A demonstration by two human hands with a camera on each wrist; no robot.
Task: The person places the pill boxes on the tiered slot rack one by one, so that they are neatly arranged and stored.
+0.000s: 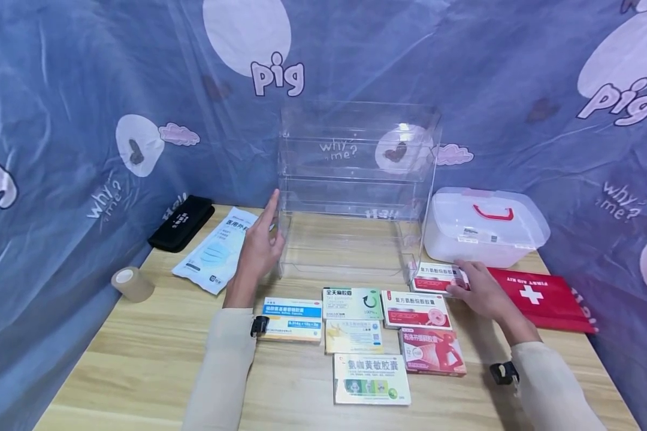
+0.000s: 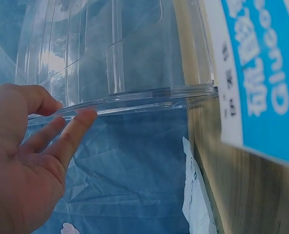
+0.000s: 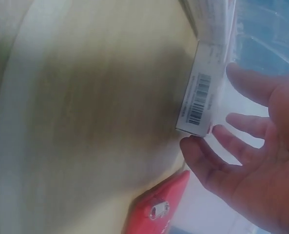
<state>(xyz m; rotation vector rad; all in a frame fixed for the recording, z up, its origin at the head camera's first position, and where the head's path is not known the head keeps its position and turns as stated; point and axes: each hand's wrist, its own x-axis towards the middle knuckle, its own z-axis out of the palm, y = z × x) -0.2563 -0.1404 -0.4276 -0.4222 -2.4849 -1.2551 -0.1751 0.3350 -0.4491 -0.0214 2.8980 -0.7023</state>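
Clear plastic rack (image 1: 350, 179) stands on the wooden table (image 1: 124, 359), and I watch it from far away through the worn cameras. The left hand (image 1: 259, 248) is at the rack's left side. Its fingers are nearly straight, and I see fingertips touching the edge there. The right hand (image 1: 480, 290) is by the rack's right front corner. I see its fingers bent around the right end of a red-and-white box (image 1: 431, 278), gripping it, with the thumb on the near side. How hard it squeezes, I cannot tell. That box is just beside the rack's right front corner, and the right wrist view shows me a barcode on its end.

In front of the rack I count six more boxes, lying flat: a blue-and-white box (image 1: 291, 311), a green-and-white box (image 1: 350, 304), a matching red one (image 1: 416, 310), a pale yellow box (image 1: 354, 337), a pink box (image 1: 431, 352), and a white box with green pictures (image 1: 372, 380), which is farthest from the rack. Right of the rack I see a see-through tub (image 1: 469, 224) with a red handle (image 1: 493, 214), and a red pouch (image 1: 544, 314). Left of it are a mask pack (image 1: 207, 263), a black case (image 1: 182, 223) and a tan roll (image 1: 137, 287). Behind the rack hangs a blue cloth (image 1: 140, 60).
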